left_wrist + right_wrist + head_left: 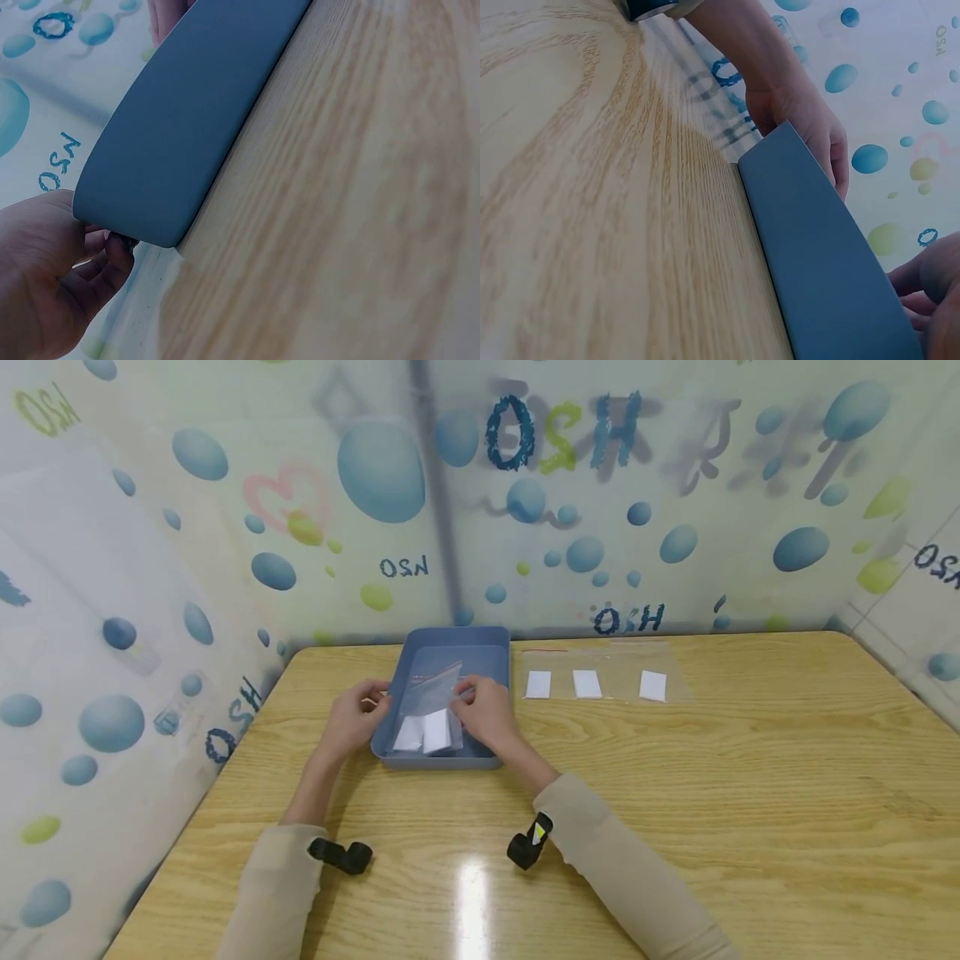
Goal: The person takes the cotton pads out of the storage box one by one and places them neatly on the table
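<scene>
A blue-grey plastic tray (442,762) stands near the back of the wooden table. Inside it lie clear zip bags (431,693) with red seal lines, holding white rectangular pieces (437,731). My left hand (357,718) holds the tray's left side. In the left wrist view its fingers (105,274) curl beside the tray's corner, and the wall hides part of the thumb. Over the tray's right part, my right hand (486,714) pinches the edge of a zip bag between thumb and fingers. In the right wrist view the tray wall (810,255) hides the bags.
Right of the tray, several clear zip bags (622,672) lie flat in a row along the table's back edge, with white pieces (587,684) inside. Patterned sheeting (585,518) hangs behind and beside the table (712,802). Each wrist wears a black camera (345,856).
</scene>
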{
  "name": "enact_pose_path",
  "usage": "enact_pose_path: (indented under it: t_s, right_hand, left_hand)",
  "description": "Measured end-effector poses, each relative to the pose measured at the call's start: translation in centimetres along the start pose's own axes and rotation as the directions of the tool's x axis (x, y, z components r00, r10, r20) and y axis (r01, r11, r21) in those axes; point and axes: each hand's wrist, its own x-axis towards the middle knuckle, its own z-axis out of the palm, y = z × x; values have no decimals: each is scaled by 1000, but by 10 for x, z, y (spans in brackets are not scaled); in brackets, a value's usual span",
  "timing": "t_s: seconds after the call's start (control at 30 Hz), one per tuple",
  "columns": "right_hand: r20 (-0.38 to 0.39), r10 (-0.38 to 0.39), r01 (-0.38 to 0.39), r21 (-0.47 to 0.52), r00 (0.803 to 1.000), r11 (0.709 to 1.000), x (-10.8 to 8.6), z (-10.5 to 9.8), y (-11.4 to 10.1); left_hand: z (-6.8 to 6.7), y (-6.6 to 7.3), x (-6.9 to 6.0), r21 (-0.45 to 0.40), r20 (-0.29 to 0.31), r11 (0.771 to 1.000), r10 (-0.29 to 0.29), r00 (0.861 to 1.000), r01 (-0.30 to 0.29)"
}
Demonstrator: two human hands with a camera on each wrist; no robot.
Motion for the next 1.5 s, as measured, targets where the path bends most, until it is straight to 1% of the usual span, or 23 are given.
enact_pose_path:
  t_s: [0.13,0.27,0.37,0.5,0.8,0.97,1.13,1.27,1.37,1.5]
  right_hand:
    - [-5,-36,36,19,999,999,-1,-3,0]
    - [-8,-58,59,53,998,997,-1,-6,1]
    - [-13,-77,77,92,997,993,0,-9,3]
    - [-17,-94,96,153,995,984,0,-12,6]
    - [-31,-90,94,236,995,967,2,-19,11]
    - [-55,-85,97,280,995,955,2,-26,13]
    - [-70,-80,98,310,994,946,3,-34,15]
    - [-81,-85,108,338,993,935,4,-41,15]
    - [-88,-87,112,344,992,932,4,-46,15]
    - [-91,-79,105,336,993,936,5,-54,17]
  left_hand:
    - [0,0,0,-8,-2,1000,5,1000,-5]
    - [-1,0,0,-15,1,1000,-7,1000,7]
    - [0,0,0,-18,5,1000,-16,1000,17]
    - [0,-1,0,-16,6,1000,-16,1000,16]
    - [-2,1,0,-15,3,1000,-5,1000,5]
    - [-1,2,0,-13,2,1000,-10,1000,10]
    - [-1,3,0,-15,-6,1000,0,1000,0]
    - [-1,4,0,-15,-8,1000,-2,1000,2]
    - [-1,4,0,-12,-8,1000,-9,1000,9]
    - [0,3,0,-14,-3,1000,-12,1000,12]
